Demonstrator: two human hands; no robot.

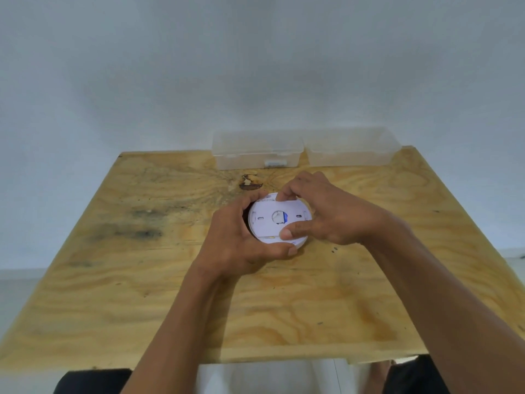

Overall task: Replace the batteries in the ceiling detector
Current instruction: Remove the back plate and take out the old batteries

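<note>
Grip the round white plastic detector (279,220) with your left hand (238,240); your right hand (326,214) pinches its back plate. Twist evenly, keeping it above the plywood bench (170,280).

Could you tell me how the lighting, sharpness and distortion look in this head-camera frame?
Head view: soft, even light, faint shadows under both hands; wide-angle bowing spreads the plywood table's edges; the frame is slightly soft, so markings on the white detector are unreadable; no strong glare on the clear boxes.
</note>
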